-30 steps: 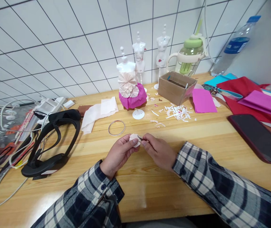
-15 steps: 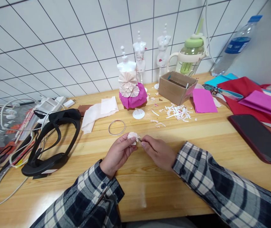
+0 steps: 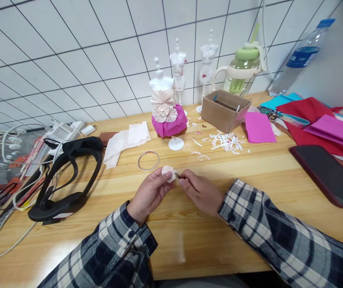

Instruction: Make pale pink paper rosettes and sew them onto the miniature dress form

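Between its thumb and fingers my left hand (image 3: 152,189) pinches a small pale pink pleated paper rosette (image 3: 167,173). My right hand (image 3: 199,192) is closed around a thin metal tool that looks like tweezers (image 3: 177,175), its tip at the rosette's right edge. Most of the tool is hidden in my fingers. Beyond the hands stands a small white mannequin (image 3: 162,83) with larger pleated paper fans (image 3: 163,107) on its front and a magenta skirt (image 3: 171,126). A thin metal ring (image 3: 139,161) lies to the left of the rosette.
Pale crepe paper (image 3: 117,146) and a black headset frame (image 3: 96,176) lie on the left. Paper shreds (image 3: 227,142), a cardboard box (image 3: 221,112) and a magenta sheet (image 3: 259,127) are at back right, a phone (image 3: 329,176) at far right. Two more mannequins (image 3: 178,66) stand behind.
The rosette has turned slightly in my left fingers and shows a rounder face. The tool's tip has drawn back a little to the right. Both hands stay nearly in place.
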Action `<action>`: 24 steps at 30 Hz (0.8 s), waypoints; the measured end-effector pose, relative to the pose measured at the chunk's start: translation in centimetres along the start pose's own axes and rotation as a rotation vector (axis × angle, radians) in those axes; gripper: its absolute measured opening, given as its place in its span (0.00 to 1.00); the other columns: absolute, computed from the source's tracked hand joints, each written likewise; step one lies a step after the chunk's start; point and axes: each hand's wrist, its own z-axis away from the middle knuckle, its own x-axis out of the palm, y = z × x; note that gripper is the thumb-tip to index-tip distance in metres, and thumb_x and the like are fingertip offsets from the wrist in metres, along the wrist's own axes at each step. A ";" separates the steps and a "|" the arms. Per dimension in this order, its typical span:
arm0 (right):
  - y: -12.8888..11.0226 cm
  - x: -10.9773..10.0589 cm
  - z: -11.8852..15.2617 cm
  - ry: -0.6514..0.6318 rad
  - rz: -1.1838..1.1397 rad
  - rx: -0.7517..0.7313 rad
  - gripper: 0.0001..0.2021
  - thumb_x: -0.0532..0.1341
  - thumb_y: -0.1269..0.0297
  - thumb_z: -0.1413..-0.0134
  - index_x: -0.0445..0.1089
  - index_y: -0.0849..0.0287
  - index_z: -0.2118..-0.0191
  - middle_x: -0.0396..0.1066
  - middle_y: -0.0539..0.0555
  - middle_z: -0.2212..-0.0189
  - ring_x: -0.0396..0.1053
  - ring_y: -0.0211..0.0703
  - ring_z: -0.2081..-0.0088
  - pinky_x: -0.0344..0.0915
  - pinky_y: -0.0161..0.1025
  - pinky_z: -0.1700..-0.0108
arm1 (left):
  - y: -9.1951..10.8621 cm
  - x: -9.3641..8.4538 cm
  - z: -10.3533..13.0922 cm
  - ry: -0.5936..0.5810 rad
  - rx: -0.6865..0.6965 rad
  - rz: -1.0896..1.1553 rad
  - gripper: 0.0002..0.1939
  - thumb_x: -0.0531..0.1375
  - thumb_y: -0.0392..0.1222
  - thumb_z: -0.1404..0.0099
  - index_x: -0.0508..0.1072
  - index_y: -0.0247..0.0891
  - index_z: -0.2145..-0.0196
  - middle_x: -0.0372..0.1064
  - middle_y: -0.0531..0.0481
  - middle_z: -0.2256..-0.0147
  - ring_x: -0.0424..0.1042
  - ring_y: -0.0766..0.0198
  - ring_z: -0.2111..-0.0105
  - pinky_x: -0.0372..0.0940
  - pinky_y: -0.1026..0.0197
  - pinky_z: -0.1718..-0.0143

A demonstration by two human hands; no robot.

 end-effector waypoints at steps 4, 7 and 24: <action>-0.2 0.0 0.0 -0.032 0.008 0.020 0.10 0.46 0.57 0.34 0.59 0.57 0.59 0.64 0.48 0.75 0.61 0.38 0.74 0.53 0.35 0.69 | 0.0 -0.1 -0.1 -0.018 -0.003 0.005 0.06 0.64 0.36 0.40 0.73 0.33 0.64 0.71 0.50 0.68 0.71 0.68 0.67 0.69 0.66 0.61; -0.5 -0.1 0.1 -0.068 0.007 0.035 0.11 0.45 0.57 0.34 0.58 0.57 0.58 0.64 0.48 0.76 0.60 0.38 0.76 0.52 0.35 0.71 | 0.0 -0.1 0.0 -0.045 -0.004 -0.021 0.06 0.63 0.36 0.39 0.73 0.33 0.64 0.71 0.49 0.67 0.71 0.68 0.67 0.69 0.66 0.62; -0.6 -0.2 0.1 -0.074 0.052 0.041 0.10 0.46 0.58 0.34 0.59 0.58 0.58 0.65 0.49 0.76 0.61 0.39 0.76 0.52 0.34 0.72 | 0.0 0.2 0.1 -0.040 -0.001 -0.028 0.07 0.66 0.35 0.43 0.73 0.33 0.67 0.72 0.51 0.69 0.71 0.70 0.68 0.68 0.69 0.63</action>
